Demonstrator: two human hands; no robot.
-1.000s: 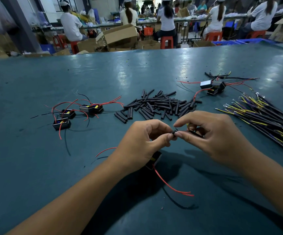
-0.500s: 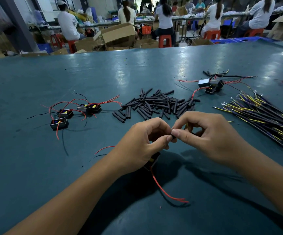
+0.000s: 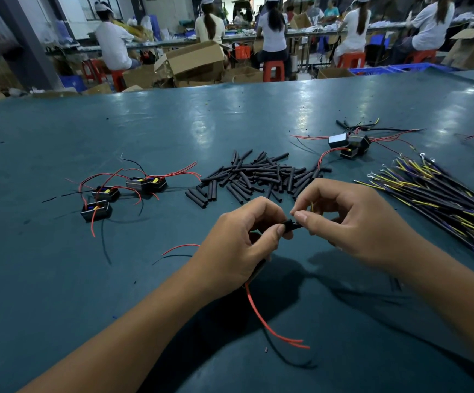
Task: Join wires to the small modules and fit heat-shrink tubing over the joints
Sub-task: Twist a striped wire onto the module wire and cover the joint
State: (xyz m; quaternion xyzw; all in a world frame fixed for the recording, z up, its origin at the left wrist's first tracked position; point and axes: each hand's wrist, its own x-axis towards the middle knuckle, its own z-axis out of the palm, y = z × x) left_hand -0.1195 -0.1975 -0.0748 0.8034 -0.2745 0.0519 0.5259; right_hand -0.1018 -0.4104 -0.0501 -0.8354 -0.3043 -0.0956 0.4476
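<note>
Matte black heat-shrink tube (image 3: 291,224) at the fingertips – glossy red wire (image 3: 269,321) below them – teal tabletop (image 3: 59,279) underneath.

This is a factory assembly hall set up for hand wiring work. A broad teal-green work table (image 3: 145,131) fills the foreground, and batches of parts lie sorted on it: a heap of short black heat-shrink tube pieces (image 3: 258,177) at twelve o'clock, small black box modules with red and black leads (image 3: 122,191) at ten o'clock, and a sheaf of black wires striped yellow and purple (image 3: 440,199) at two o'clock. Past the far edge, workers in white tops and white caps (image 3: 272,32) sit on red plastic stools (image 3: 272,70) at a long bench, among open brown cardboard cartons (image 3: 196,59) and what look like blue plastic crates (image 3: 377,70).
</note>
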